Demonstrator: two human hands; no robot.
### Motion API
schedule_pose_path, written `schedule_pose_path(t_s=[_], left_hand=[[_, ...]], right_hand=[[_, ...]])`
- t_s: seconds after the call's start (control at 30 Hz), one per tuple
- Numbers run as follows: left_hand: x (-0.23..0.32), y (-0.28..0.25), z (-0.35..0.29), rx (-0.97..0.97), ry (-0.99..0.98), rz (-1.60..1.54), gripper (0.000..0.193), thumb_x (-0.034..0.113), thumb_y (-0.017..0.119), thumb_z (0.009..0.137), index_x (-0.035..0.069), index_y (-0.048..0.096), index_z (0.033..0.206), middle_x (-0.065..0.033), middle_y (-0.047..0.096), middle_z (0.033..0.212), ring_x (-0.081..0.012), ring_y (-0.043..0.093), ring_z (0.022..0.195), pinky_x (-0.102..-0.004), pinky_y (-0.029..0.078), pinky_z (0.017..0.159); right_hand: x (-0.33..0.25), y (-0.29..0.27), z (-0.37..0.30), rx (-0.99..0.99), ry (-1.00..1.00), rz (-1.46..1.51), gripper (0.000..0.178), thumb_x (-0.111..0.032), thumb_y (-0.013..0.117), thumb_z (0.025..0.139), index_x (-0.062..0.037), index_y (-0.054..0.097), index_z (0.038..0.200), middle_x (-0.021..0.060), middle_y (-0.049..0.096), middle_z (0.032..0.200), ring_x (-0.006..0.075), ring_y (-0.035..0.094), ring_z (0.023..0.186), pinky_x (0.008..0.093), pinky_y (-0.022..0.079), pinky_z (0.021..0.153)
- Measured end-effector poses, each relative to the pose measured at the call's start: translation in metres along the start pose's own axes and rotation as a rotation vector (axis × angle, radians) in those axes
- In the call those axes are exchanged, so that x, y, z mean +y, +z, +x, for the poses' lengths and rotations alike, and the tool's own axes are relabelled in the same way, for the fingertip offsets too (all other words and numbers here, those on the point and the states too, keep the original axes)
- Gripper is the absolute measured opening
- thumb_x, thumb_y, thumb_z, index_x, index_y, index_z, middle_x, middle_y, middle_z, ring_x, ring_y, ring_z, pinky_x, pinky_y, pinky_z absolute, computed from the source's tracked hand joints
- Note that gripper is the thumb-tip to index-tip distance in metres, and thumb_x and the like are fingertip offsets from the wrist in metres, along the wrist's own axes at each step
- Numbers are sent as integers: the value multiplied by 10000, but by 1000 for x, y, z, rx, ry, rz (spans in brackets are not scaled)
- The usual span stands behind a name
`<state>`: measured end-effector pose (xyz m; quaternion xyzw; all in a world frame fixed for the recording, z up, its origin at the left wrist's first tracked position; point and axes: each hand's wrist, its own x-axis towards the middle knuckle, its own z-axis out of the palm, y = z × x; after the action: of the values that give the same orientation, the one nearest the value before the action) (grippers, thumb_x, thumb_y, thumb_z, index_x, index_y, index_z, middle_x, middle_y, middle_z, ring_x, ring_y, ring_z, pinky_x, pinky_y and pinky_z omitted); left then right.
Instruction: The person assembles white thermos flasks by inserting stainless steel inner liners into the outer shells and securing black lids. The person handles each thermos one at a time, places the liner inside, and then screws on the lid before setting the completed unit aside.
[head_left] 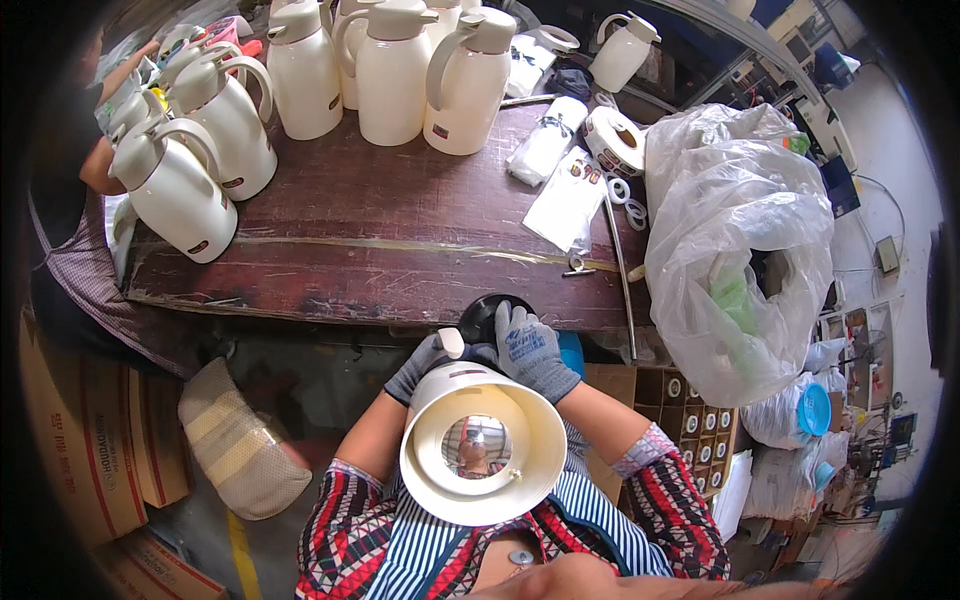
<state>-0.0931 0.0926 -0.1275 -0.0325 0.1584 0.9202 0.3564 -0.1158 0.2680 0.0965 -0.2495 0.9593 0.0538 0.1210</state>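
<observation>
A cream thermal jug body [424, 457] lies tilted in front of my chest, its wide open end towards me. Inside its rim shows a shiny, mirror-like liner. My left hand [418, 366], in a grey knit glove, is wrapped round the jug's far part, beside its pale handle [451, 343]. A black round part [484, 318] sits at the far end of the jug, against the table edge. My right hand [536, 352], gloved too, has its fingers closed on this part's right side; the fingertips' underside is hidden.
Several finished-looking cream jugs [390, 80] stand on the dark red table [370, 210]. At right are a label roll [614, 140], white packets [565, 200], a metal rod [620, 280] and a big plastic bag [740, 240]. Cartons [90, 440] stand lower left; another person [85, 240] works at left.
</observation>
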Motion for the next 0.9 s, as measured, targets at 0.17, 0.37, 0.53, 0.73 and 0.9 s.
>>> schedule_pose_path(t_s=[0.17, 0.37, 0.53, 0.73, 0.9], left_hand=[[1, 1, -6, 15, 21, 2, 191, 195, 595, 984, 58, 682, 1084, -64, 714, 1016, -201, 676, 912, -377, 581, 869], [0, 2, -4, 18, 27, -21, 204, 222, 575, 989, 61, 678, 1064, -65, 711, 1008, -207, 675, 915, -385, 576, 881], [6, 3, -3, 26, 44, -38, 219, 244, 559, 994, 65, 674, 1047, -66, 710, 1001, -212, 674, 917, -393, 572, 891], [9, 0, -7, 44, 83, -69, 241, 270, 540, 1000, 68, 669, 1026, -68, 707, 993, -218, 673, 921, -401, 567, 902], [1, -5, -40, 143, 143, -136, 262, 292, 524, 1004, 71, 666, 1009, -69, 706, 986, -223, 672, 923, -408, 562, 912]], right_hand=[[10, -3, -3, 449, -378, -151, 698, -438, 615, 937, -70, 462, 1510, 211, 568, 1273, 347, 660, 1011, 447, 597, 743], [-7, -5, 0, -150, 139, 177, 759, -453, 721, 855, -104, 501, 1491, 166, 558, 1385, 364, 555, 1198, 518, 516, 972], [10, -18, -18, 570, -175, 302, 957, -326, 855, 754, -93, 408, 1567, 190, 577, 1298, 352, 609, 1132, 439, 511, 974], [53, -29, -4, 622, -11, 416, 1011, -284, 895, 704, -56, 408, 1561, 188, 545, 1317, 372, 575, 1165, 455, 506, 989], [66, -18, 14, 60, -61, 1012, 685, -195, 882, 731, -46, 613, 1343, 100, 656, 1199, 301, 655, 1080, 371, 525, 967]])
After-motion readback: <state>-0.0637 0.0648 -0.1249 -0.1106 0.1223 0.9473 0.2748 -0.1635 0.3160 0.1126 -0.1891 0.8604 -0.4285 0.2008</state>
